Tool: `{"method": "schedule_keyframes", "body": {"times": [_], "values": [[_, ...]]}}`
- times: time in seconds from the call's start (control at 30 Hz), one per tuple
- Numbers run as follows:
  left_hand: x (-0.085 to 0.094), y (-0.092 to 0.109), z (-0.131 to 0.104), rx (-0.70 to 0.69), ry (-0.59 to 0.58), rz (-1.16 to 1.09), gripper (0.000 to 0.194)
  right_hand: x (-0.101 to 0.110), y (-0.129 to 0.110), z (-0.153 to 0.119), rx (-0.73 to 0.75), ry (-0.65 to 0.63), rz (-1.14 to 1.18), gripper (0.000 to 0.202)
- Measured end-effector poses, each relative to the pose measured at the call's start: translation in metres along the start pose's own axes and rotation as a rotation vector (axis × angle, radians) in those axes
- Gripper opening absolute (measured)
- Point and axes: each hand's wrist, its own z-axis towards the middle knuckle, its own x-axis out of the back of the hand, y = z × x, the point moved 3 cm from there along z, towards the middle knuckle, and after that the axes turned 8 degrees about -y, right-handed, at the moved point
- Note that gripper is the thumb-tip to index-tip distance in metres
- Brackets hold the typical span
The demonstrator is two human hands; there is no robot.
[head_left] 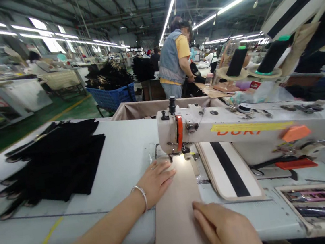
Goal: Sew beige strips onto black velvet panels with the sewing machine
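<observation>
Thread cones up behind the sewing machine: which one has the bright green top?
The left thread cone, standing nearly upright, has the bright green top. The right thread cone leans over more and its cap looks teal.

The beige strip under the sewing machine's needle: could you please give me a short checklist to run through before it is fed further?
1. Left hand flat on the beige strip, beside the presser foot: ok.
2. Right hand resting on the strip's near part, by its right edge: ok.
3. Left fingertips apart from the needle area: ok, though they lie close to it.
4. Strip lying flat and straight toward the foot: ok, no folds visible.
5. Needle position and threading: cannot tell, too small and overlit.
6. Striped piece to the right overlapping the strip: cannot tell; their edges lie close near the foot.
</observation>
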Motion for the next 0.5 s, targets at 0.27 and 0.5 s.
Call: {"method": "schedule_keyframes", "body": {"times": [0.27,0.5], "values": [[0.134,-0.144,-0.076,0.681,0.107,0.27,0.041,-0.008,-0.004,0.076,0.222,0.16,-0.246,0.044],[0.192,-0.222,-0.15,0.98,0.041,0.299,0.025,-0.014,0.004,0.073,0.211,0.173,-0.269,0.045]]}}
